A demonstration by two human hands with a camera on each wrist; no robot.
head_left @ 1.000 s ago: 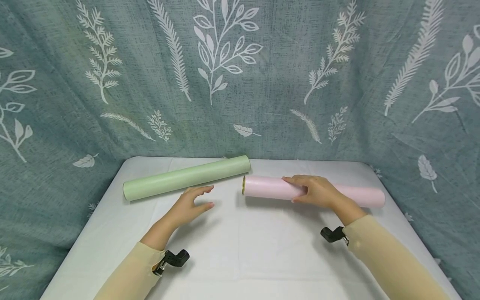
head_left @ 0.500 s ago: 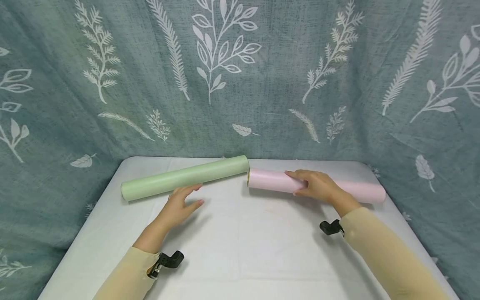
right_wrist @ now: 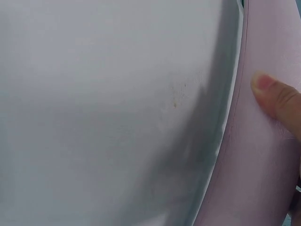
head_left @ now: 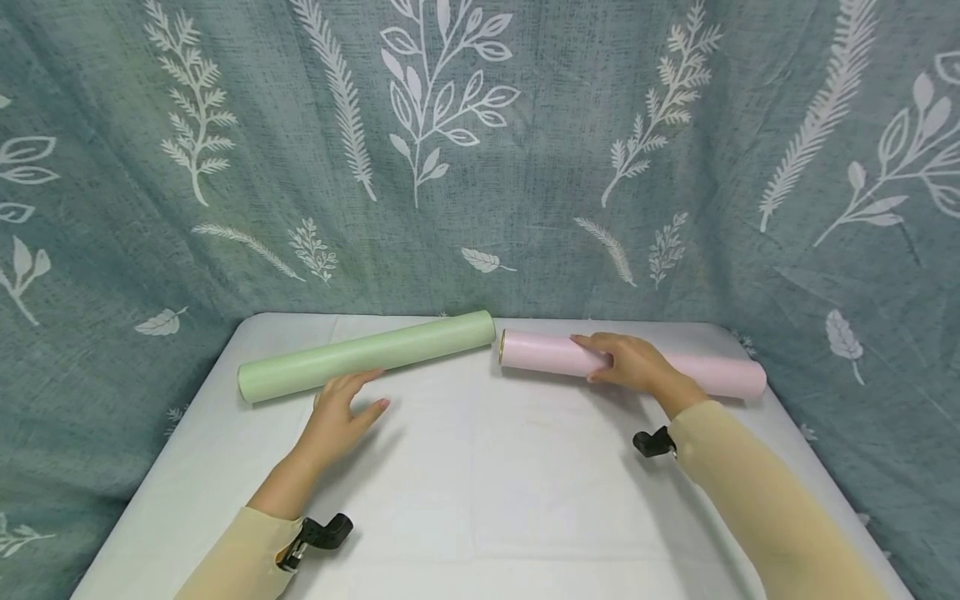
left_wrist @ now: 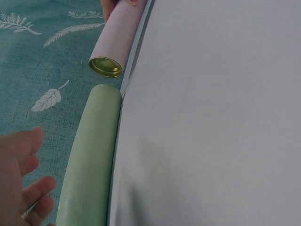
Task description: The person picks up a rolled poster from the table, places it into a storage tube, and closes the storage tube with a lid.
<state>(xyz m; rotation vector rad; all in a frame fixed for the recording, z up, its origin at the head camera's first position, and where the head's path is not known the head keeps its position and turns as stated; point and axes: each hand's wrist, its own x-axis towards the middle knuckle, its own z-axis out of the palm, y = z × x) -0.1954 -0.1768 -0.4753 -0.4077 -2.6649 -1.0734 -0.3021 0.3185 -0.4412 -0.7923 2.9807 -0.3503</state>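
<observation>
- Right of centre in the head view, the right hand (head_left: pixel 630 363) grips the pink paper roll (head_left: pixel 697 372), fingers curled over its top and thumb pressed on its near side.
- That roll lies along the far edge of the white table (head_left: pixel 480 492).
- Left of it, the green paper roll (head_left: pixel 367 355) lies slantwise, their ends near but apart.
- The left hand (head_left: pixel 337 412) hovers just beside the green roll, fingers straight and loosely spread, holding nothing.

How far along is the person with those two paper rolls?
The green roll already lies near the table's back edge. The right hand grips the pink roll, its end close to the green one's. The left hand hovers open, apparently yet to touch the green roll.
</observation>
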